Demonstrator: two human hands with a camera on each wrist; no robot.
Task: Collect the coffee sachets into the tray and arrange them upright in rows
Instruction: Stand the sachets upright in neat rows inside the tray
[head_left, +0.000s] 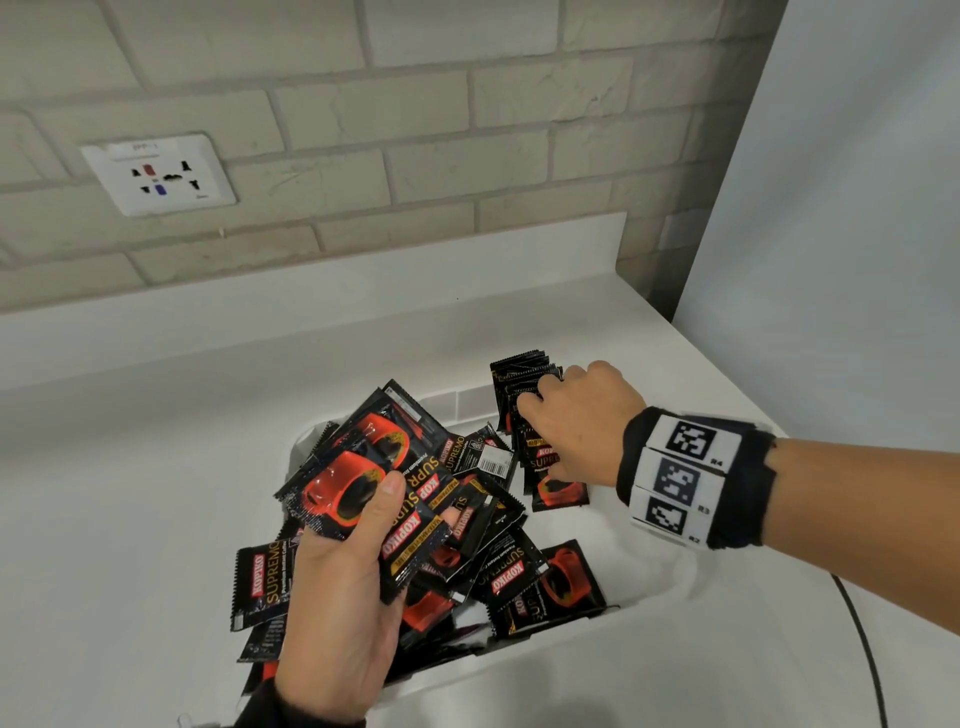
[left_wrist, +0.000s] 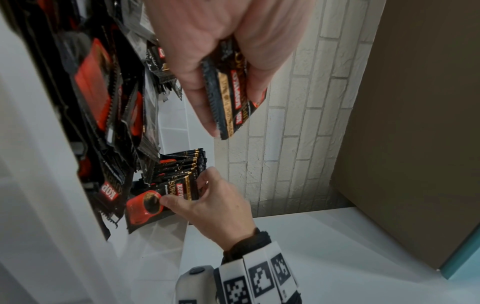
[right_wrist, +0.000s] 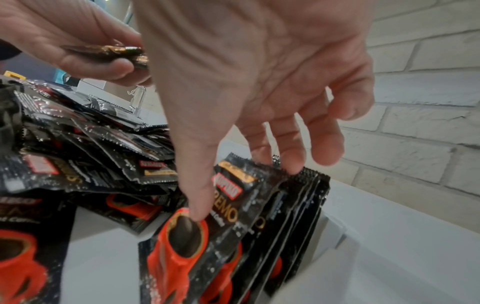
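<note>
A white tray (head_left: 470, 401) on the counter holds a loose pile of black and red coffee sachets (head_left: 498, 566). My left hand (head_left: 358, 514) grips a small stack of sachets (head_left: 363, 467) above the pile, thumb on top; the same stack (left_wrist: 231, 98) shows in the left wrist view. At the tray's far right corner a row of sachets (head_left: 524, 379) stands upright. My right hand (head_left: 545, 415) holds that row (right_wrist: 285, 216), thumb on the front sachet's face and fingers (right_wrist: 296, 162) over the top edges. The pile hides the tray's floor.
A brick wall with a white socket plate (head_left: 158, 174) rises behind the counter. A tall white panel (head_left: 831, 208) stands at the right. A black cable (head_left: 862, 639) runs over the counter right of the tray.
</note>
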